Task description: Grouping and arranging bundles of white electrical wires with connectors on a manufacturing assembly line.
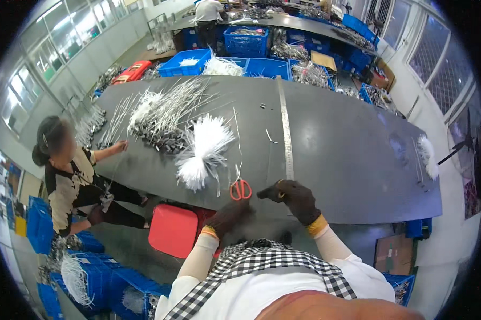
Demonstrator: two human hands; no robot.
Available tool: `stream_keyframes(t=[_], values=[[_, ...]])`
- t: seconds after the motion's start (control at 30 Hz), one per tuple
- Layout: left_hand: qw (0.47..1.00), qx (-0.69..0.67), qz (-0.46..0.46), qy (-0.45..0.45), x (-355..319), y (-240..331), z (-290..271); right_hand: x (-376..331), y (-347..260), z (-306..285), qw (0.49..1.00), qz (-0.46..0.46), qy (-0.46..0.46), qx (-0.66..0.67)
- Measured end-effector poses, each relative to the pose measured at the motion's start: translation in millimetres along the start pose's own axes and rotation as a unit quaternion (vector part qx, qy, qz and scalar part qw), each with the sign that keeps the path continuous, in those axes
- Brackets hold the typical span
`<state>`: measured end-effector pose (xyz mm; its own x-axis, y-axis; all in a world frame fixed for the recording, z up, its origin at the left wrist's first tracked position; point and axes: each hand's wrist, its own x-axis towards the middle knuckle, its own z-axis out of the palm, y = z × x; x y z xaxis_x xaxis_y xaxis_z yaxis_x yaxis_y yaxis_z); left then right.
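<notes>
My right hand (293, 198), in a dark glove with a yellow cuff, hovers over the near edge of the dark grey table (347, 154), fingers curled, pinching what looks like a small dark piece. Just below that same edge is my left hand (227, 217), also in a dark glove; what it holds cannot be made out. Red-handled scissors (241, 189) lie on the table between the two hands. A bundle of white cable ties (203, 152) lies just beyond the scissors. A long metal ruler (286, 133) runs away from me across the table.
A seated person (72, 176) works at the table's left end beside a pile of white ties and dark metal parts (163, 120). A red stool (174, 230) stands below the table. Blue crates (245, 40) fill the far side, and another person (207, 16) stands there.
</notes>
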<state>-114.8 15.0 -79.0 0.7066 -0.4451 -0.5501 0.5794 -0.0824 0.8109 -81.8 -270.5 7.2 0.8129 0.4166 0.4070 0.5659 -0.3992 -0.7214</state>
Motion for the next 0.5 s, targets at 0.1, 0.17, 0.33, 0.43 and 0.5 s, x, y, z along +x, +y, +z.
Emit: stream_keyframes(t=[0.1,0.17,0.33,0.43,0.5], values=[[0.966,0.064,0.224,-0.111,-8.3,-3.0,-11.7,13.4,-36.0,40.5,0.989,-0.073,-0.106,-0.067],[0.951,0.001,0.277,-0.140,-5.8,7.5,10.0,13.6,-39.9,62.4,0.983,-0.054,-0.148,-0.096],[0.912,0.092,0.396,-0.056,-7.4,-10.1,11.8,23.2,-86.4,65.3,0.965,-0.043,-0.174,-0.191],[0.931,-0.348,0.048,-0.098,-31.8,27.5,21.3,20.7,-82.6,57.0,0.971,-0.101,-0.121,-0.182],[0.824,0.365,0.433,0.026,-25.6,31.1,9.6,12.5,-64.3,53.7,0.959,-0.098,-0.129,-0.232]])
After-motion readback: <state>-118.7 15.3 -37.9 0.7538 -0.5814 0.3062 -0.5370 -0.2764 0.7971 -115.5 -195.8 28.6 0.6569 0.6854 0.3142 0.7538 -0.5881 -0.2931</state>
